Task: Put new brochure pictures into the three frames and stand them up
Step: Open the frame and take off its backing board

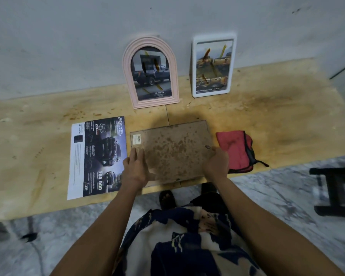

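A brown, stained picture frame (173, 150) lies face down on the wooden table (38, 152), its backing board up. My left hand (134, 168) rests on its near left corner with the fingers laid flat. My right hand (216, 162) grips its right edge, thumb on top. A printed car brochure page (98, 156) lies flat just left of this frame. Against the wall stand a pink arched frame (150, 73) with a truck picture and a white rectangular frame (213, 66) with a brochure picture.
A folded red cloth (235, 150) lies on the table right of the brown frame. A dark stool (335, 192) stands on the marble floor at the right. The table's front edge runs just under my hands.
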Demonstrator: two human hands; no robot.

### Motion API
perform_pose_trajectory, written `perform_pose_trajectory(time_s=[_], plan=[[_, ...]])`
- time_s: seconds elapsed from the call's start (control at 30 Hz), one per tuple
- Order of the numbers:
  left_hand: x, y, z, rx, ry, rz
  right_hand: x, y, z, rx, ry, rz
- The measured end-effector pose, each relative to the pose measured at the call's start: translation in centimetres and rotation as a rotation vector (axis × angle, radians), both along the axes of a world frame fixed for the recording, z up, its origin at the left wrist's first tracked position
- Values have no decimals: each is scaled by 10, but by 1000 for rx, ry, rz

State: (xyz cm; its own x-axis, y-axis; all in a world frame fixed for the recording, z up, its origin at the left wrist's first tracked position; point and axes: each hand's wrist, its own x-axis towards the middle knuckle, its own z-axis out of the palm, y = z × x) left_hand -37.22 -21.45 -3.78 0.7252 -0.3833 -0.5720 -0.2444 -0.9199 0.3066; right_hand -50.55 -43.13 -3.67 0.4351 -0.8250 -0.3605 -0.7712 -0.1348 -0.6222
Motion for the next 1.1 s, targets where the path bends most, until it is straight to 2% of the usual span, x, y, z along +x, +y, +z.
perform_pose_trajectory(time_s=[0.17, 0.23, 0.37, 0.43, 0.53, 0.73, 1.1], plan=[[1, -1, 1, 57, -13, -13, 12, 4, 0, 82, 16, -193], [1, -3, 2, 70, -15, -8, 15, 1, 0, 132, -50, -315], [0, -6, 1, 89, -31, -17, 15, -6, -1, 323, -244, -694], [0, -6, 1, 102, -34, -15, 12, -6, 0, 346, -257, -740], [0, -6, 1, 112, -33, -14, 12, -12, -5, 338, -228, -653], [0, -6, 1, 107, -22, -14, 9, -30, -12, 167, -21, -278], [-5, 0, -1, 2, 5, 44, 11, -55, -12, 209, 176, 1]])
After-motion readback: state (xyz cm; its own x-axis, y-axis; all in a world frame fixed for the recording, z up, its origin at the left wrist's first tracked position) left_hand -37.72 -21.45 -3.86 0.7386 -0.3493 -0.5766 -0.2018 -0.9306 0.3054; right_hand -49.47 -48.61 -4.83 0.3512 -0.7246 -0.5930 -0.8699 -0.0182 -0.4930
